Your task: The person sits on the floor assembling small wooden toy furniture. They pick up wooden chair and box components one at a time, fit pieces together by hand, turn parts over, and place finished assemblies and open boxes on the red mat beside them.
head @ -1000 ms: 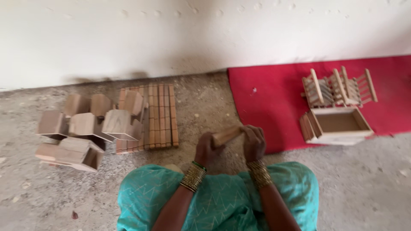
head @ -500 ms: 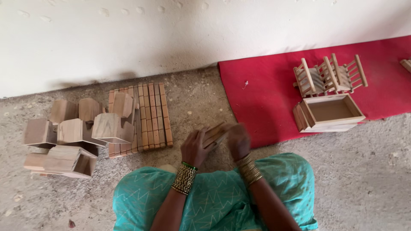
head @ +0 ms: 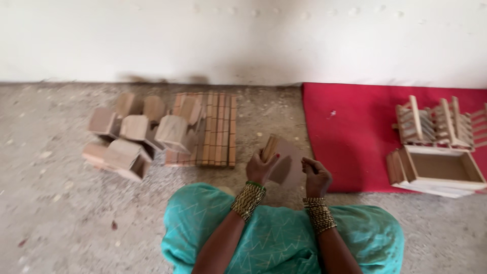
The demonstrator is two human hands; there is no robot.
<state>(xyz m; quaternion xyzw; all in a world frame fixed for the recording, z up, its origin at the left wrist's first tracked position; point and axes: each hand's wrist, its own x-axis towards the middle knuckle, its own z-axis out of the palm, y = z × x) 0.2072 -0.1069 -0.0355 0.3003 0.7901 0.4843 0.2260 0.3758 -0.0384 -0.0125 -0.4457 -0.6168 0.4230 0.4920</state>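
Observation:
My left hand [head: 261,167] grips a small bundle of thin wooden slats [head: 270,147], held upright in front of my lap. A flat brown wooden panel [head: 288,163] sits between my hands; my right hand [head: 316,176] pinches its right edge with closed fingers. Both wrists wear beaded bangles. My teal garment [head: 284,233] fills the bottom of the view.
A pile of small wooden box pieces [head: 133,139] lies at the left on the concrete floor, beside a row of wooden slats [head: 215,129]. On the red mat [head: 355,132] at the right stand slatted wooden racks [head: 436,122] and an open wooden box [head: 439,167]. A white wall runs behind.
The view has shifted, so everything sits further right in frame. My hands have parted slightly; the slat bundle now stands upright in my left hand and the flat panel shows between them.

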